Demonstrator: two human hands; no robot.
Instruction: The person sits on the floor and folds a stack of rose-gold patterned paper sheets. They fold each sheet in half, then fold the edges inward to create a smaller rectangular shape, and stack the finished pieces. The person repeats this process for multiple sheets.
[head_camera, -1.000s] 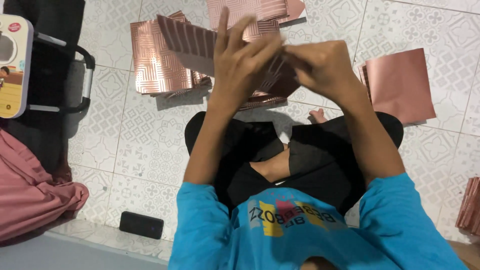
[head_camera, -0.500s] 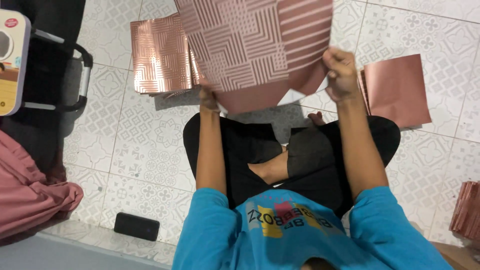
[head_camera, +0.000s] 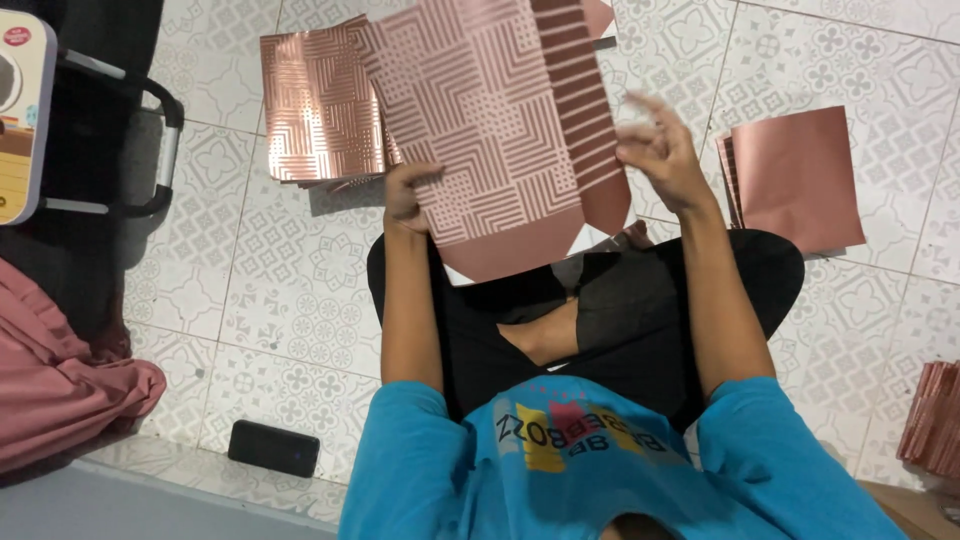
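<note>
Your left hand (head_camera: 405, 195) is closed on the lower left edge of the large rose-gold patterned paper sheet (head_camera: 495, 130), thumb on the printed face, fingers hidden behind it. That pinch alone carries the sheet, which stands tilted up in front of you, above your crossed legs, with its plain folded flap (head_camera: 510, 250) hanging at the bottom. Holding it at one edge keeps the printed face turned toward you and the right side free.

Your right hand (head_camera: 660, 150) is at the sheet's right edge, beside the striped side panel (head_camera: 580, 110), with the fingers loosely spread and blurred. It looks open, and I cannot tell whether a fingertip touches the paper.

On the white patterned tile floor (head_camera: 280, 290), a stack of matching patterned sheets (head_camera: 320, 105) lies just behind the held one, to your left. A plain pink pile of sheets (head_camera: 795, 180) sits to your right, within arm's reach. Another copper-coloured stack (head_camera: 935, 415) shows at the far right edge. A small black rectangular device (head_camera: 273, 447) lies near your left side, and a pink cloth bundle (head_camera: 60, 380) is well apart at the left
</note>
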